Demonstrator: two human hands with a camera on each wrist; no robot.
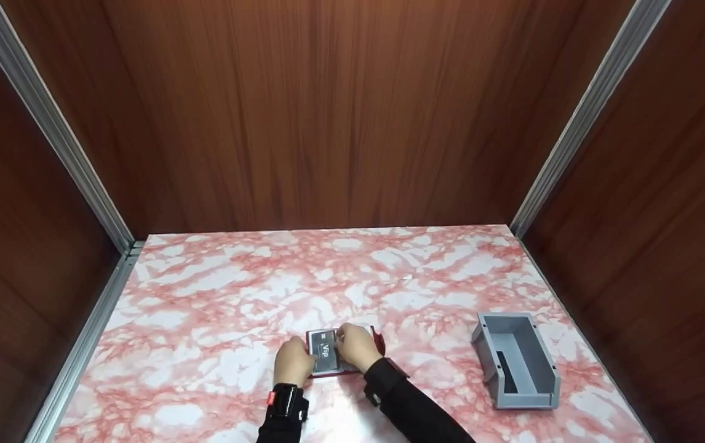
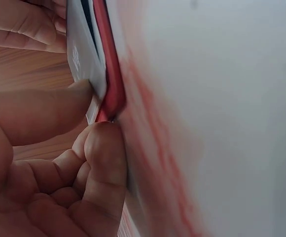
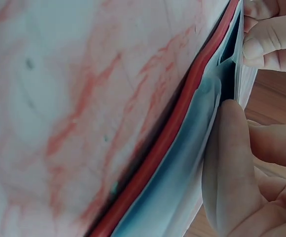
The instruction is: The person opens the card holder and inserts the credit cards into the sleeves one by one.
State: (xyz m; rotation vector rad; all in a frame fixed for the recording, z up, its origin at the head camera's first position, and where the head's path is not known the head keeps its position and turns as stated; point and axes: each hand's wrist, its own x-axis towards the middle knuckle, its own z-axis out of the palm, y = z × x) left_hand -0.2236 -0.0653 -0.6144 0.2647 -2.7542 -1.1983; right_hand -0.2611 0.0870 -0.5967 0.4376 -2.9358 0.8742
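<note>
A red-covered card holder (image 1: pixel 333 373) with clear plastic sleeves (image 3: pixel 182 163) lies open on the table. On its left side shows a dark grey card (image 1: pixel 326 354) marked "Vip". My left hand (image 1: pixel 294 362) grips the holder's left edge, the thumb (image 2: pixel 49 111) on the clear sleeve and bent fingers against the red cover (image 2: pixel 114 84). With curled fingers, my right hand (image 1: pixel 357 346) pinches the card at its right edge, among the sleeves. In the right wrist view a right fingertip (image 3: pixel 232 116) is at the sleeve's gap; the card is partly hidden there.
A grey open bin (image 1: pixel 528 351) stands to the right, with a black strip (image 1: pixel 506 372) along its inner left side. The table (image 1: pixel 217 301) has a red and white marbled top. Brown wood-grain panels (image 1: pixel 328 111) and metal posts (image 1: pixel 63 135) enclose it.
</note>
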